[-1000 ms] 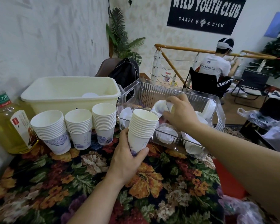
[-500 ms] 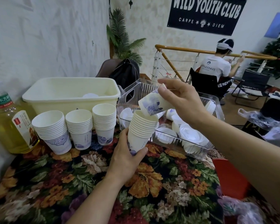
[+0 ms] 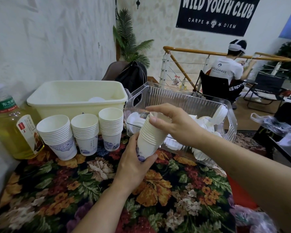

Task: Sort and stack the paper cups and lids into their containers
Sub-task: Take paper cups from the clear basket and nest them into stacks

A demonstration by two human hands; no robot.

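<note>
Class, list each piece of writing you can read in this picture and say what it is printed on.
"WILD YOUTH CLUB", "CARPE DIEM": black banner on the wall.
"sport": black fabric by the seated person's chair.
"东方": green label of the bottle; the rest is cut off or too small.
White T-shirt lettering: too blurred to be sure.

Three cup stacks (image 3: pixel 81 132) before tub (image 3: pixel 77 98), clear bin (image 3: pixel 180 98) right, bottle (image 3: pixel 12 125) left

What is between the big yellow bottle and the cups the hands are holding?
Three stacks of paper cups stand in a row between the bottle and the held stack, seen in the head view.
</note>
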